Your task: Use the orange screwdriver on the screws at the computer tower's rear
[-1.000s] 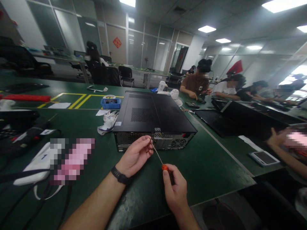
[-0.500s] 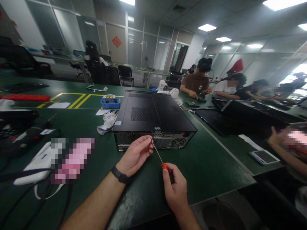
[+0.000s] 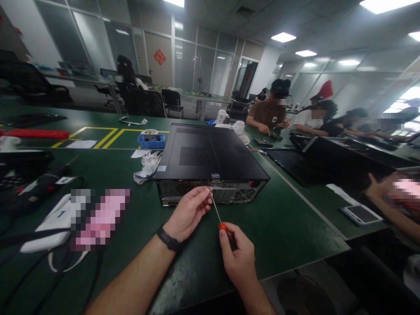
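A black computer case [image 3: 200,153] lies flat on the green table, its rear panel with a round fan grille facing me. My right hand [image 3: 239,253] is closed round the orange handle of a screwdriver [image 3: 216,211], whose thin shaft slants up and left. At the shaft's tip, just in front of the rear panel, the thumb and forefinger of my left hand [image 3: 190,212] are pinched together. Whatever sits between those fingertips is too small to make out. A dark wristband is on my left wrist.
Left of the case lie white gloves [image 3: 148,167] and a blue bin [image 3: 151,140] of small parts. A white device [image 3: 54,223] with straps and cables lies at near left. At right stand another open case [image 3: 348,162] and a phone-like device [image 3: 361,215], near another person's arm.
Both hands have shifted slightly: the left a little right, the right a little left, so the screwdriver stands somewhat steeper. The computer case has stayed in place.
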A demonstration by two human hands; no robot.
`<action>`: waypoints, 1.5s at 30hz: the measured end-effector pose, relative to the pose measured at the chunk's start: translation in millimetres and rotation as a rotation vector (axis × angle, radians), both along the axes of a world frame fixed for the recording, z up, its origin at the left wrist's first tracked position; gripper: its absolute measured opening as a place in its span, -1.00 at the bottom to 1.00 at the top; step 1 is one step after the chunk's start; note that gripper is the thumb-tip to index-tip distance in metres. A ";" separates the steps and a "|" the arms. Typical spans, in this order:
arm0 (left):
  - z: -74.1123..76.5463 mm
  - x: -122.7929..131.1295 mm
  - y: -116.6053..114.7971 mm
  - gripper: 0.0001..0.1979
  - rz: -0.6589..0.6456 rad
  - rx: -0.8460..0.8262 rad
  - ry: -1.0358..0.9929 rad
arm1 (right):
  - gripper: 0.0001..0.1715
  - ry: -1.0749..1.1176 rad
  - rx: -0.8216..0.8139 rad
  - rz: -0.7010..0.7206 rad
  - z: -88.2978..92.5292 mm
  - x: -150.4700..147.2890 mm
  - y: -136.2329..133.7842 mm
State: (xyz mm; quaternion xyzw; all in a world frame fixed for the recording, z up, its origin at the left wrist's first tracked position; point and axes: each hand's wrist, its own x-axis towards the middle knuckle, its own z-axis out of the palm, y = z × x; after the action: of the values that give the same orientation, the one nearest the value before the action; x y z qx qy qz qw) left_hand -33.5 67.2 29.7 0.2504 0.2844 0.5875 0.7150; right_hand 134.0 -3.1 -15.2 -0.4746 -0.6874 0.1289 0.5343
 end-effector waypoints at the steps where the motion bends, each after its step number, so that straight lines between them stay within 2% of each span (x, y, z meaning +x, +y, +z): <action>1: 0.5 0.8 0.6 -0.53 0.008 0.000 0.005 | -0.82 0.013 -0.012 0.004 0.8 -0.8 0.0; 18: 5.4 11.1 5.9 -0.48 0.089 -0.030 0.033 | -0.56 0.182 -0.294 0.070 8.4 -11.2 -2.9; 36: 6.3 13.5 7.9 -0.47 0.130 -0.074 -0.012 | -0.56 0.209 -0.317 0.079 7.7 -11.6 -2.6; 45: 11.5 14.0 3.0 -0.45 0.128 -0.065 -0.006 | -0.57 0.243 -0.339 0.076 4.2 -13.0 -6.0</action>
State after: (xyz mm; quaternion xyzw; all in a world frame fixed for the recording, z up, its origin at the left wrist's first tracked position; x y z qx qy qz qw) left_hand -19.6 70.2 41.2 0.2065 0.3168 0.6233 0.6845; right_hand 121.0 -9.1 -11.0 -0.5127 -0.6037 0.3191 0.5205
